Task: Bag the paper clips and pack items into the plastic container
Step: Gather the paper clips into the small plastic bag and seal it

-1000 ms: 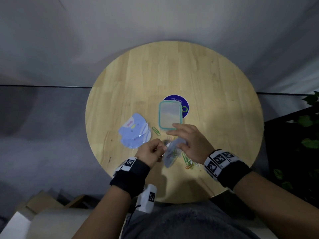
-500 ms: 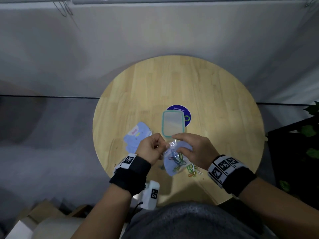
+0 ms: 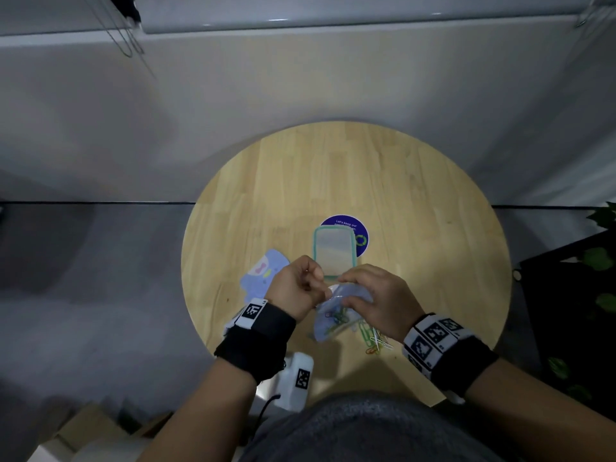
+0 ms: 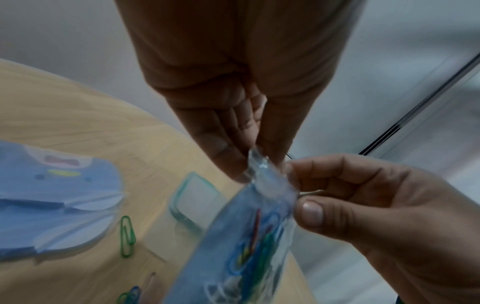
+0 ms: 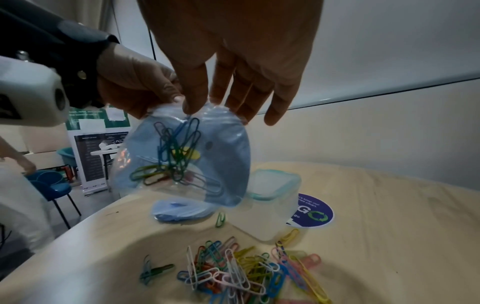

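A small blue-printed clear bag with several coloured paper clips inside hangs just above the table's near edge. My left hand pinches the bag's top edge between thumb and fingers. My right hand pinches the same top edge from the other side, thumb and forefinger on the plastic, the other fingers straighter. Below the bag lies a loose pile of paper clips. The clear plastic container with a teal rim stands open just beyond my hands.
A stack of blue bags lies left of the container, with a single green clip beside it. A purple round sticker sits under the container's far side. The round wooden table ends close behind the clip pile.
The bag has come up off the table and now hangs between both hands. My hands have drawn together at its top edge. The head view has tilted upward.
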